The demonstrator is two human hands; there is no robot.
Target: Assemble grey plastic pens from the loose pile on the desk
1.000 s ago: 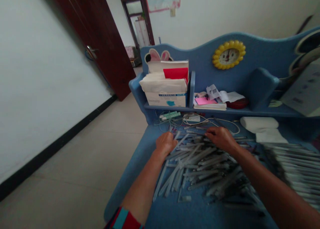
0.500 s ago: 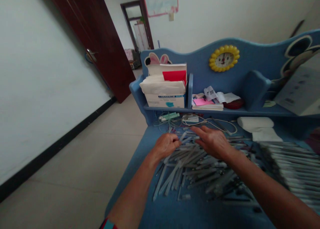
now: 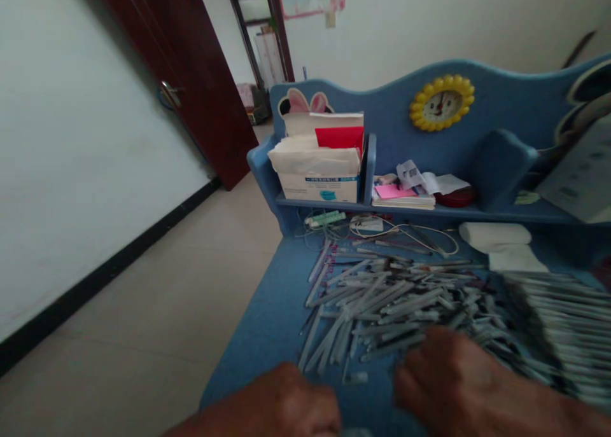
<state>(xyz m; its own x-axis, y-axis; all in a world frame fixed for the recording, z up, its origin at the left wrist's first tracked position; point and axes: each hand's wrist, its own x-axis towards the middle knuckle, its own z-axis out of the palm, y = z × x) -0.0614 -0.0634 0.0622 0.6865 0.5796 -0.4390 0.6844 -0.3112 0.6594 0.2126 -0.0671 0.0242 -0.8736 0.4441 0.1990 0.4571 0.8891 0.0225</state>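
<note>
A loose heap of pens, mostly clear-barrelled with some dark parts, covers the middle of the blue desk. Blurred by motion, my left hand is low at the front edge of the view, its fingers curled closed. A pale bit shows at the bottom edge beside its fingertips, too cut off to name. My right hand is closed too, over the front right of the heap. Whatever it may hold is hidden behind its knuckles. A small clear piece lies on the desk between the hands.
Many pens in neat rows lie on the right. Behind the heap are a cable and a white paper roll. A shelf holds a mask box and papers, under a yellow clock. A dark red door stands left.
Both hands have drawn back from the far side of the heap toward me. Two pens now lie apart at the heap's far left, where my left hand was.
</note>
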